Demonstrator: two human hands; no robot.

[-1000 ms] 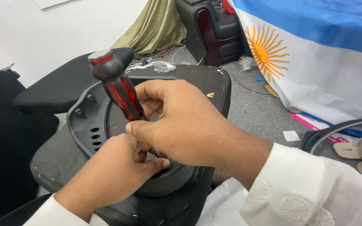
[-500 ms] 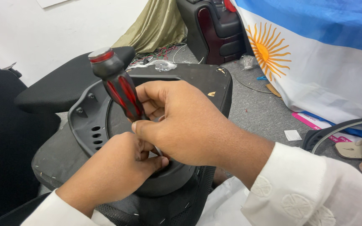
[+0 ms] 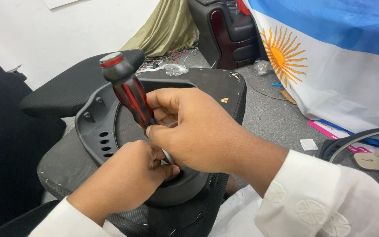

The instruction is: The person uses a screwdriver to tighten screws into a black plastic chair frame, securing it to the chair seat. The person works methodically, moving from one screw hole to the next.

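1 screwdriver: R hand grip clamped on handle; L hand clamped on shaft, 1 chair base.

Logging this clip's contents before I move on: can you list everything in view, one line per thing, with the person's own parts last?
screwdriver: 1, red and black handle, upright at centre, shaft hidden between the hands
chair base: 1, black plastic, upturned under the hands
armrest: 1, black, left of the screwdriver
flag: 1, blue and white with a yellow sun, right
cloth: 1, olive, heaped by the back wall
wires: a tangle, mixed colours, floor below the cloth
dark seat: 1, black and maroon, top centre
sandal: 1, beige, right edge
left hand: 1, low on the tool
right hand: 1, fingertips on the handle
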